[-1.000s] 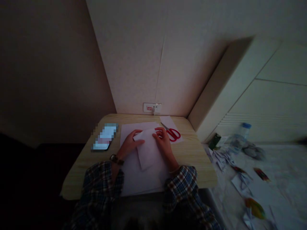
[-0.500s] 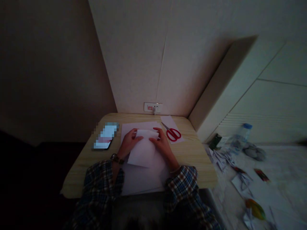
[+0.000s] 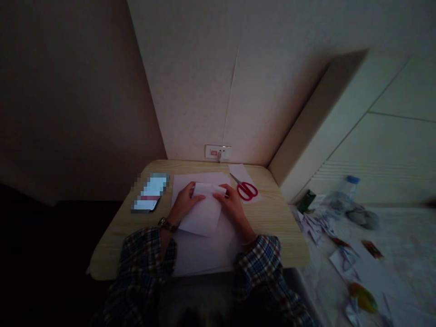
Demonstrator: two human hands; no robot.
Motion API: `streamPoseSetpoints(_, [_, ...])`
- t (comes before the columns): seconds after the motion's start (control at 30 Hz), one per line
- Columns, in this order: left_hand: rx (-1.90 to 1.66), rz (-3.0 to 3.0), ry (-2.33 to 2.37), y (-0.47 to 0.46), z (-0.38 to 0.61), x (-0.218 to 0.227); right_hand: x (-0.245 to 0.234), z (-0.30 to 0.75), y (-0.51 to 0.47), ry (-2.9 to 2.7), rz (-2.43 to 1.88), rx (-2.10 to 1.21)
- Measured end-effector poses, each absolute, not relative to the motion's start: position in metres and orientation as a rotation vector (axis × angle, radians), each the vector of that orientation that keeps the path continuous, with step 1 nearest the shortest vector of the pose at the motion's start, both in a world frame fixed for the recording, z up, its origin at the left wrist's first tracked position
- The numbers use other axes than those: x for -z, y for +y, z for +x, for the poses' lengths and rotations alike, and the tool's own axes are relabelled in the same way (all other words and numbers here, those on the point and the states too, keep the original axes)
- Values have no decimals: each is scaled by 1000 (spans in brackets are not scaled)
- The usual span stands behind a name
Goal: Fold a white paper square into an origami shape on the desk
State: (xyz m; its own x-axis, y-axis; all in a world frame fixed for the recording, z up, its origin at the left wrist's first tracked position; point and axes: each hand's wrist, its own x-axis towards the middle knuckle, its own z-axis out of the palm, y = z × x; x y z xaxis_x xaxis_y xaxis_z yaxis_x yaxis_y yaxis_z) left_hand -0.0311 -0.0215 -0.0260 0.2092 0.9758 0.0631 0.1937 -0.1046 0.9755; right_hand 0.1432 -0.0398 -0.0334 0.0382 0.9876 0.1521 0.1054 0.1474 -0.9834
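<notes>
A folded white paper (image 3: 203, 212) lies on a larger white sheet (image 3: 200, 247) on the small wooden table (image 3: 112, 240). My left hand (image 3: 184, 203) pinches the paper's far left corner. At the far right corner my right hand (image 3: 232, 205) grips the same paper, fingers curled over its top edge. Both wrists come out of plaid sleeves, and a watch sits on the left wrist.
Red-handled scissors (image 3: 244, 188) lie on a paper strip just right of my right hand. A lit phone (image 3: 151, 198) lies left of the sheet. A wall socket (image 3: 217, 152) is behind the table. Paper scraps (image 3: 340, 254) and a plastic bottle (image 3: 341, 193) litter the surface at right.
The folded paper has turned from a narrow upright strip to a wider piece, and both hands now hold its far edge, which has curled over.
</notes>
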Motion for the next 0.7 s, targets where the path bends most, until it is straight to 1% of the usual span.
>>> streamPoseSetpoints(0.4, [-1054,1423,1243,-23,-31,22,36,144,-38,-1290,-1163,-999])
streamPoseSetpoints(0.7, [-1095,1368,1250,-28,-31,12,35,143,-40,-1286,-1176,-1113])
